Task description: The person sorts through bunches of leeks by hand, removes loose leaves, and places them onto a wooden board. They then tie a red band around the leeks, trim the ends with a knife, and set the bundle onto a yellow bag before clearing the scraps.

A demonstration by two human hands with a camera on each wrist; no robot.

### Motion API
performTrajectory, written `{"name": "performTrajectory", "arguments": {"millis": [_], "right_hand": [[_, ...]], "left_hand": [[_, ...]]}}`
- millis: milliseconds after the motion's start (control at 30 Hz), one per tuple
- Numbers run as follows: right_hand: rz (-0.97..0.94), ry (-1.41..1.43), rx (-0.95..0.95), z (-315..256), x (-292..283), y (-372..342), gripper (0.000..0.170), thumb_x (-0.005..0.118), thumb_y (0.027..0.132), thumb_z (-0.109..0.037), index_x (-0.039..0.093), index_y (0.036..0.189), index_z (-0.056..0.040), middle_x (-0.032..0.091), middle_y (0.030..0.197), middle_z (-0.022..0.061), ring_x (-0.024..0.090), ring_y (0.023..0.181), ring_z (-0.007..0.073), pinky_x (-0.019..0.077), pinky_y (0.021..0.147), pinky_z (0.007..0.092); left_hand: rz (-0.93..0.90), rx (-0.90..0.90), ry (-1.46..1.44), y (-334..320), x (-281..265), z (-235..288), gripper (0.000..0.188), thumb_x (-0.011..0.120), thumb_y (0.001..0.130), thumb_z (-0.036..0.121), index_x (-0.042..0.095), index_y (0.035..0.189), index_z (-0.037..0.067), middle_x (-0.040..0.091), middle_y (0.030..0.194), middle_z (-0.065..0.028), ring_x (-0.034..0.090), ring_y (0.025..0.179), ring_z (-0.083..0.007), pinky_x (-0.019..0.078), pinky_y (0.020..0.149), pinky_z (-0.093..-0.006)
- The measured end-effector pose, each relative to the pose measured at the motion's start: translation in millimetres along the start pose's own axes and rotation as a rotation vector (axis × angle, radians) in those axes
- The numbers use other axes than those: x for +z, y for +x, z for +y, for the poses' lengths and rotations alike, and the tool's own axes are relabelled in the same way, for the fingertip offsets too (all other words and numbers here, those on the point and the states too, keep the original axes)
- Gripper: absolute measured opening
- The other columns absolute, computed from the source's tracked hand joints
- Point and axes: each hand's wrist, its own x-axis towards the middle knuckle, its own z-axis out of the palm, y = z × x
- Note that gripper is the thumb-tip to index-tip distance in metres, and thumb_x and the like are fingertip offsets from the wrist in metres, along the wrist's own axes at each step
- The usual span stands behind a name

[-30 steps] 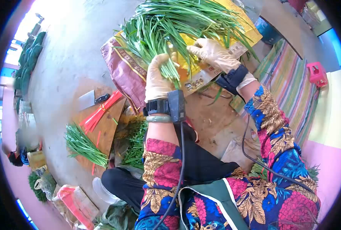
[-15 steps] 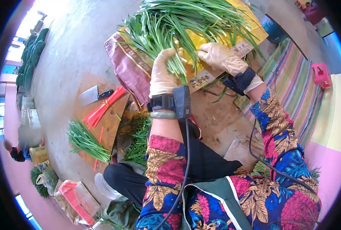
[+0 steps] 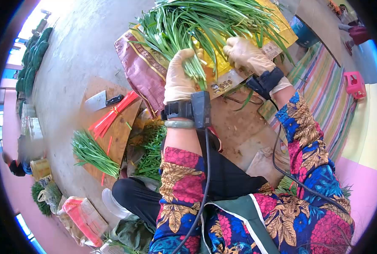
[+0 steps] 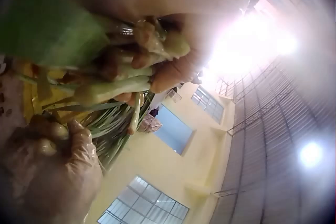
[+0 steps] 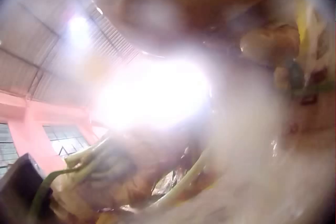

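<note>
My gloved left hand (image 3: 180, 78) grips a bunch of garlic chives (image 3: 195, 70), its pale cut ends pointing down toward the wrist. In the left wrist view, the thick white stalk ends (image 4: 118, 87) stick out from the grasp. To its right, my gloved right hand (image 3: 248, 56) has its fingers curled beside the near edge of a big heap of garlic chives (image 3: 214, 17). Whether stalks lie between those fingers, I cannot tell; the right wrist view is blurred and glaring. Under the heap lies a yellow and maroon sack (image 3: 139, 70).
On a wooden board (image 3: 122, 127) at the left lie a cleaver (image 3: 97, 100), red ties (image 3: 114, 115) and a tied-looking chive bundle (image 3: 94, 153). A striped mat (image 3: 315, 97) and pink stool (image 3: 354, 84) are on the right. Another person's leg (image 3: 360, 35) shows at the far right.
My right hand has moved slightly up and right, away from the left hand. The left hand keeps its hold on the chives. A person's leg has come into view at the far right.
</note>
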Motion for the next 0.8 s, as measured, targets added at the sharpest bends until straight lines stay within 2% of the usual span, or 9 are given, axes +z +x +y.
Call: {"name": "performTrajectory", "arguments": {"millis": [67,167,200,300,433,567,600,700,800], "right_hand": [[-0.169,-0.114,0.072,-19.9,0.8,-3.4,0.032,0.054,0.078,-0.024,0.066,0.088,0.003,0.067,0.081,0.0245,0.066,0.072,0.0371,0.052,0.068,0.0425],[-0.226,-0.336,-0.091,-12.2,19.1,-4.1,0.04,0.049,0.088,-0.035,0.063,0.089,0.0019,0.065,0.082,0.0224,0.064,0.068,0.0364,0.0501,0.066,0.0432],[-0.255,-0.292,-0.06,-29.1,12.9,-15.6,0.045,0.05,0.087,-0.04,0.066,0.087,0.0018,0.066,0.084,0.0231,0.064,0.069,0.0402,0.0502,0.066,0.0449],[-0.048,-0.434,-0.07,-29.0,31.0,-19.2,0.045,0.052,0.086,-0.04,0.068,0.085,0.0022,0.067,0.081,0.0218,0.065,0.069,0.0401,0.0505,0.066,0.0456],[0.043,-0.493,-0.099,-21.7,42.2,-17.0,0.044,0.053,0.086,-0.038,0.069,0.079,0.0019,0.067,0.077,0.0234,0.066,0.072,0.0392,0.051,0.068,0.0455],[0.04,-0.02,-0.057,-4.9,32.1,-8.9,0.033,0.054,0.083,-0.026,0.063,0.09,0.0049,0.064,0.079,0.0289,0.065,0.068,0.0426,0.0507,0.065,0.0481],[-0.044,0.149,0.087,-9.0,22.8,-15.7,0.034,0.049,0.086,-0.028,0.057,0.093,0.0041,0.064,0.079,0.0282,0.064,0.072,0.0432,0.0501,0.066,0.049],[0.1,-0.111,-0.136,-22.7,16.9,-20.1,0.029,0.048,0.092,-0.029,0.052,0.095,0.0003,0.063,0.081,0.0265,0.061,0.075,0.043,0.0472,0.066,0.0497],[0.146,-0.487,-0.347,-50.9,34.0,-38.4,0.024,0.047,0.091,-0.023,0.054,0.092,0.0005,0.063,0.074,0.0244,0.062,0.066,0.0418,0.0485,0.059,0.0503]], "left_hand": [[0.006,-0.002,-0.009,1.3,0.6,0.8,0.027,0.065,0.078,0.007,0.056,0.1,-0.004,0.065,0.09,-0.0186,0.065,0.068,-0.025,0.0577,0.06,-0.0335],[0.025,-0.041,-0.041,2.6,-1.0,1.6,0.026,0.065,0.078,0.008,0.056,0.099,-0.004,0.065,0.087,-0.0178,0.064,0.067,-0.0253,0.0573,0.059,-0.0337],[0.026,-0.045,-0.022,-1.0,1.1,2.9,0.025,0.065,0.078,0.008,0.056,0.099,-0.004,0.064,0.086,-0.0175,0.064,0.066,-0.0252,0.0569,0.058,-0.0337],[0.057,-0.059,0.008,-6.3,5.8,2.4,0.022,0.064,0.08,0.01,0.057,0.097,-0.002,0.064,0.083,-0.0153,0.062,0.062,-0.0237,0.0549,0.055,-0.0337],[0.062,-0.093,0.039,-2.6,1.9,3.9,0.019,0.063,0.08,0.01,0.058,0.095,0.0,0.065,0.082,-0.0138,0.062,0.061,-0.0226,0.0534,0.053,-0.0332],[0.088,-0.017,0.111,-12.9,4.4,3.5,0.025,0.067,0.077,0.009,0.059,0.098,-0.003,0.066,0.079,-0.0135,0.064,0.06,-0.0234,0.0559,0.054,-0.0338],[0.085,-0.04,0.089,1.0,-4.8,-1.9,0.023,0.067,0.078,0.011,0.061,0.097,0.0,0.067,0.079,-0.0117,0.063,0.058,-0.0233,0.0549,0.052,-0.0349],[0.067,0.006,0.267,9.6,-7.9,-4.8,0.021,0.07,0.081,0.016,0.063,0.097,0.003,0.068,0.081,-0.0137,0.064,0.061,-0.0251,0.0556,0.053,-0.0361],[-0.002,0.071,0.243,-3.1,12.4,-14.4,0.03,0.075,0.081,0.02,0.065,0.103,0.003,0.069,0.088,-0.0094,0.067,0.075,-0.0234,0.0554,0.067,-0.0371]]}}
